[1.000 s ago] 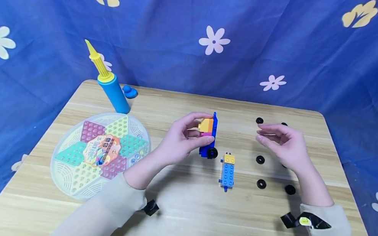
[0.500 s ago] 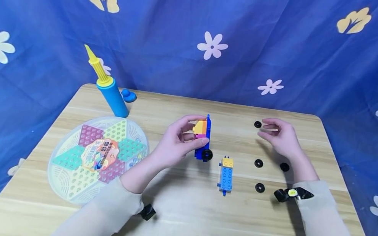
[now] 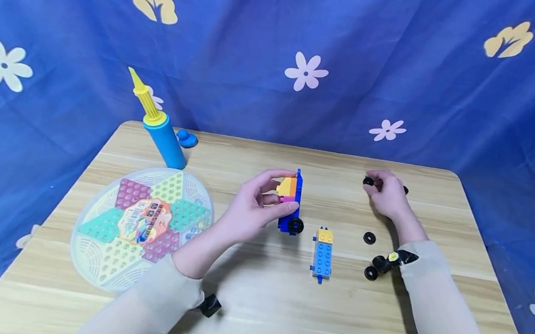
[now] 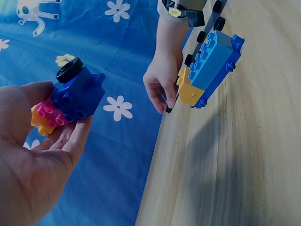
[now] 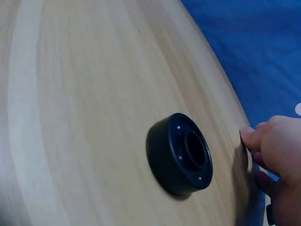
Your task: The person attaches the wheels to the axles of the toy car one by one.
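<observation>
My left hand [image 3: 254,209] grips a small toy vehicle of building blocks [image 3: 298,194] above the table, stood on end. It has a blue base, pink, orange and yellow blocks, and a black wheel [image 3: 296,226] at its lower end. In the left wrist view this blue block base [image 4: 77,96] lies between thumb and fingers. At the back right, my right hand [image 3: 389,195] pinches a loose black wheel [image 3: 368,181] at the tabletop; its fingers partly cover it. A second block chassis [image 3: 322,260], blue with a yellow end and no wheels, lies between the hands.
Loose black wheels [image 3: 369,238] lie on the right; another wheel [image 3: 405,190] shows behind the right hand. One wheel [image 5: 178,155] looms close in the right wrist view. On the left are a round game board [image 3: 92,254], a blue-yellow hand pump [image 3: 164,142] and a small blue piece [image 3: 186,138].
My right hand has moved down and in to the far left wheel, and its thumb and fingers have closed on it. The left hand keeps holding the toy vehicle almost in place.
</observation>
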`<state>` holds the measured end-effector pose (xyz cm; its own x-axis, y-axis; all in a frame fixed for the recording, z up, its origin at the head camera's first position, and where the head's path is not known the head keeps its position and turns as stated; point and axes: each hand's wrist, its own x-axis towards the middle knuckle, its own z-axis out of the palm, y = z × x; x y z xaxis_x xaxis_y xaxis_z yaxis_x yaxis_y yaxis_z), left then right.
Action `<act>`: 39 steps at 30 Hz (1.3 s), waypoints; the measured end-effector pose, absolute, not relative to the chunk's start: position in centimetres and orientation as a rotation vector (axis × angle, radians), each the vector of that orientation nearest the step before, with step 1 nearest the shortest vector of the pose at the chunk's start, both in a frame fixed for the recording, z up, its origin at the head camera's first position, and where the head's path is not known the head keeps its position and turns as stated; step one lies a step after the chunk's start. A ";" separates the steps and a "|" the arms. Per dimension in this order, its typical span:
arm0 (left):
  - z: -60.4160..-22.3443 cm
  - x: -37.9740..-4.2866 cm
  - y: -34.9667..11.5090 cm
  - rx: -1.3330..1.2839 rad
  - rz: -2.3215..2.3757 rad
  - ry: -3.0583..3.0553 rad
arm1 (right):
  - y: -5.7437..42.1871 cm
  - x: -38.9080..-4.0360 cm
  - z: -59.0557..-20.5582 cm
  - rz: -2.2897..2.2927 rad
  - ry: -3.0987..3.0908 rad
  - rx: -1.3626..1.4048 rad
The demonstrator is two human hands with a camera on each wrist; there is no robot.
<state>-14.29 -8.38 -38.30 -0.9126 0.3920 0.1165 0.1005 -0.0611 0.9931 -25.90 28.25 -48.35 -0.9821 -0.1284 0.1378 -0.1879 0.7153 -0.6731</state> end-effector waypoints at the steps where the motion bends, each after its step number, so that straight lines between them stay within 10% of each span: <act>1: -38.3 -14.2 -8.3 0.538 2.077 1.999 | 28.2 -25.9 -48.4 1.115 -2.828 0.262; 39: -38.0 -13.8 -7.3 0.589 2.025 1.985 | 21.8 -15.4 -36.7 1.208 -2.242 0.898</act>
